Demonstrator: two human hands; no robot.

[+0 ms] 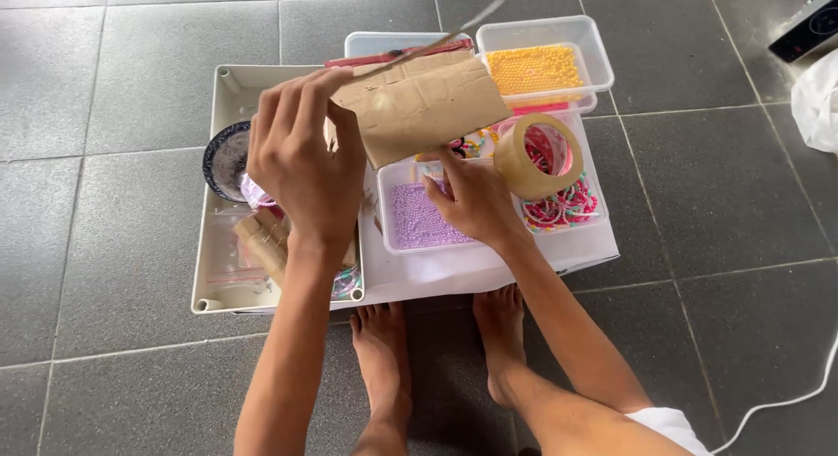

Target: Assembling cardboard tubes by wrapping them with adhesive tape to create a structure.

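My left hand [301, 164] gripped cardboard piece [419, 102]; right hand [476, 198] fingers clasped tape roll [537, 155] above tray's [223, 81] far-right corner; cardboard untaped.

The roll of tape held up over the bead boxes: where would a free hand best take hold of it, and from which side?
The roll of tape stands on edge, tilted, its open core facing the camera, with the right hand on its lower left side. Probably best: pinch the bare upper right rim from the far right, one finger through the core, thumb on the outer band. The left hand holds the cardboard piece.
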